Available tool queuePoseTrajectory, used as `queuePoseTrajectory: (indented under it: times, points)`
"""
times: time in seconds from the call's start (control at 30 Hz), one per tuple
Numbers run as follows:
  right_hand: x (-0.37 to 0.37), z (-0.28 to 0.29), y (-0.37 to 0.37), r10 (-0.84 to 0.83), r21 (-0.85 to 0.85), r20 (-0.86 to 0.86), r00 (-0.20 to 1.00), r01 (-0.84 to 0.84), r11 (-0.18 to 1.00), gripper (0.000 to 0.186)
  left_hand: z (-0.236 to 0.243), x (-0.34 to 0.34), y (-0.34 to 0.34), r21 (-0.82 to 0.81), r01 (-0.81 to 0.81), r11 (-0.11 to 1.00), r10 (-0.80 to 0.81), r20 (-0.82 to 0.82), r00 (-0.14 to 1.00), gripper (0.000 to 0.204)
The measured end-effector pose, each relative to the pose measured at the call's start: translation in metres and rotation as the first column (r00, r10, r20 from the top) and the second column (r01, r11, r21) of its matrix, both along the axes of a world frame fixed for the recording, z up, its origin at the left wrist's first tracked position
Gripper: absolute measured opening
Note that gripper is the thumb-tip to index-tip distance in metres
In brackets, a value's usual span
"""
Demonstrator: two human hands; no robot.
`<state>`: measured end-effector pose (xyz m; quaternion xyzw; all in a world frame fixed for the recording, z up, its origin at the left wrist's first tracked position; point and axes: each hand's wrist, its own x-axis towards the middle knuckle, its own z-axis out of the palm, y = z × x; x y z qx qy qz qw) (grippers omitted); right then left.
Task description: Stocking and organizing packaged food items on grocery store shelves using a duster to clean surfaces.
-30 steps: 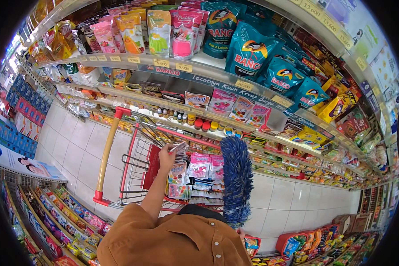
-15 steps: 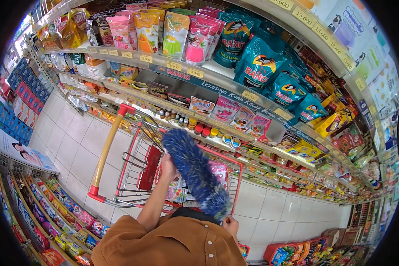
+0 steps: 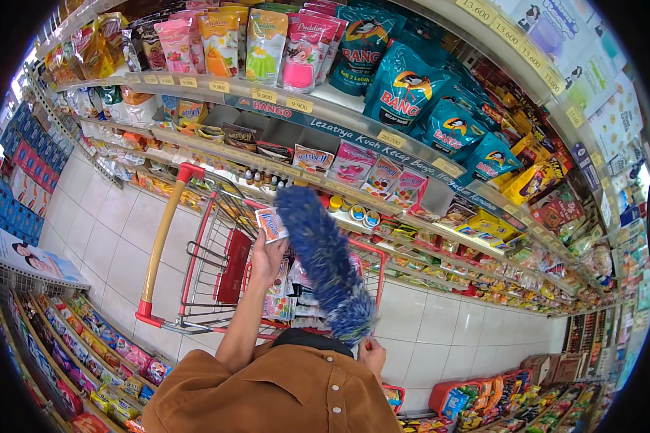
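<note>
- Head view: your left hand [image 3: 269,261] is clamped on a small white-and-orange packet [image 3: 271,226], pinched at its near edge, beside the duster's far end.
- Your right hand [image 3: 372,355] is curled closed on the near end of the blue duster [image 3: 323,270]; the grip itself is partly hidden.
- Duster slants from near right to far left, over the cart [image 3: 164,242] and in front of part of its load.
- Cart stands ahead of you, its yellow bar with red ends to the left; red panel [image 3: 232,267] inside, left of your left forearm.
- More packets [image 3: 278,308] lie in the cart, between your left forearm and the duster, partly covered.
- Far side: shelf [image 3: 339,99] with pudding pouches [image 3: 267,47] left of teal pouches [image 3: 403,88].
- Tiled floor [image 3: 448,317] to the right of the cart.
</note>
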<state>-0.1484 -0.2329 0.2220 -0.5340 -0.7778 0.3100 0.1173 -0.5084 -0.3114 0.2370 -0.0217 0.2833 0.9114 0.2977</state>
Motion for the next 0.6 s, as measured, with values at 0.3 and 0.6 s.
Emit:
queuePoseTrajectory:
  times: [0.3,0.6]
  points:
    - [0.043,-0.019,0.010,-0.130,-0.107,-0.186,0.974,0.111,0.988,0.027,0.015,-0.009,0.028,-0.031,-0.008,0.999,0.010,0.079,0.997,0.036]
    - [0.033,0.019,0.007,-0.022,-0.103,-0.182,0.983,0.003,0.995,0.024,0.012,-0.010,0.047,0.094,0.092,0.991,-0.110,0.206,0.972,0.029]
